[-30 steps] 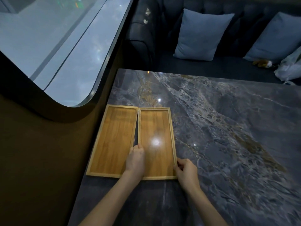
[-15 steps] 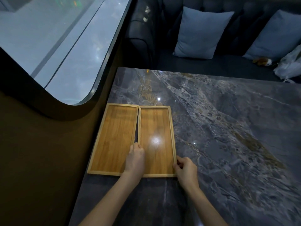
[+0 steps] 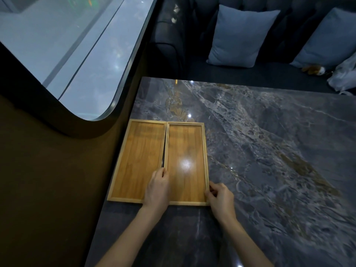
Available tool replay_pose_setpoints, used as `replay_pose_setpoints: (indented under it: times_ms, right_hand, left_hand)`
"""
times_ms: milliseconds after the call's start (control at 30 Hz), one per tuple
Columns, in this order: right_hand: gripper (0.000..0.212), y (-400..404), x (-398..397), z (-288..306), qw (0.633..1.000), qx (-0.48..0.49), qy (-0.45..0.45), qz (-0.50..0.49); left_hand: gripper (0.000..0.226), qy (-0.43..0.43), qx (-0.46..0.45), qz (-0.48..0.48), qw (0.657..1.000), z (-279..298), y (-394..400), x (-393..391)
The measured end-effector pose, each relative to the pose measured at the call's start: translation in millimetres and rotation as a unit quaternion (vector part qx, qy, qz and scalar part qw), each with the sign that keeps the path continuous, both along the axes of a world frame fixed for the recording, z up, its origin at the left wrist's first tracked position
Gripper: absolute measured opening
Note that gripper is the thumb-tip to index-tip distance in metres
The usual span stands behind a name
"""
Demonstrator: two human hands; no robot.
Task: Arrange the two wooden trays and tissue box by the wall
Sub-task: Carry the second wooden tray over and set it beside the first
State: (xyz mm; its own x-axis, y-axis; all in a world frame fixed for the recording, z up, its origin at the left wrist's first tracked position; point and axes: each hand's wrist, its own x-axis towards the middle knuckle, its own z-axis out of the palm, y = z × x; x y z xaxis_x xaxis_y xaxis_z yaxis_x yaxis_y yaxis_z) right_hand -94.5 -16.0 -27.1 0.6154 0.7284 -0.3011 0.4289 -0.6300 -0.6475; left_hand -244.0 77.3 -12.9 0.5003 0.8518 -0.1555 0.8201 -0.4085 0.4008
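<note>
Two wooden trays, left tray [image 3: 137, 160] and right tray [image 3: 185, 162], lie side by side on the dark marble table [image 3: 269, 170], lower left of the frame, by the brown wall [image 3: 57, 189]. Two pillows [image 3: 240, 33] sit on the sofa [image 3: 250, 74], top right. Left hand [image 3: 158, 187] and right hand [image 3: 219, 195] pinch the right tray's side edges.

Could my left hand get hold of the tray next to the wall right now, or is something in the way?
Probably yes. The left hand rests on the seam between the two trays, already over the near corner of the wall-side tray. That tray is empty and nothing lies between, though its far rim sits close to the wall.
</note>
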Motion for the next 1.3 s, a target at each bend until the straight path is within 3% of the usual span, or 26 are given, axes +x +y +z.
replay_pose_setpoints:
  times_ms: [167, 267, 433, 800, 1000, 1300]
  right_hand:
    - [0.022, -0.6, -3.2, 1.3, 1.000, 0.006, 0.005, 0.000]
    - [0.022, -0.8, -4.9, 1.8, 1.000, 0.009, 0.005, 0.002]
    - [0.025, -2.3, -9.2, 2.5, 1.000, 0.014, 0.010, 0.012]
    - [0.024, -3.2, -12.1, 1.0, 1.000, 0.015, 0.007, 0.020]
    - [0.024, -5.3, -10.2, 0.0, 0.999, 0.015, 0.009, 0.030]
    - [0.022, -6.3, -7.5, -4.3, 0.999, 0.021, 0.011, 0.042]
  left_hand:
    - [0.040, -0.055, 0.029, -0.015, 0.998, -18.8, -10.9, -34.9]
    - [0.038, -0.016, 0.053, -0.051, 0.997, -26.6, -13.7, -51.9]
    - [0.065, 0.037, 0.044, -0.071, 0.996, -34.4, -18.2, -67.1]
    - [0.067, 0.065, 0.006, -0.090, 0.994, -35.4, -16.8, -72.3]
    - [0.054, 0.090, 0.026, -0.144, 0.985, -32.4, -14.1, -75.6]
    - [0.052, 0.141, 0.035, -0.168, 0.975, -28.3, -9.6, -74.4]
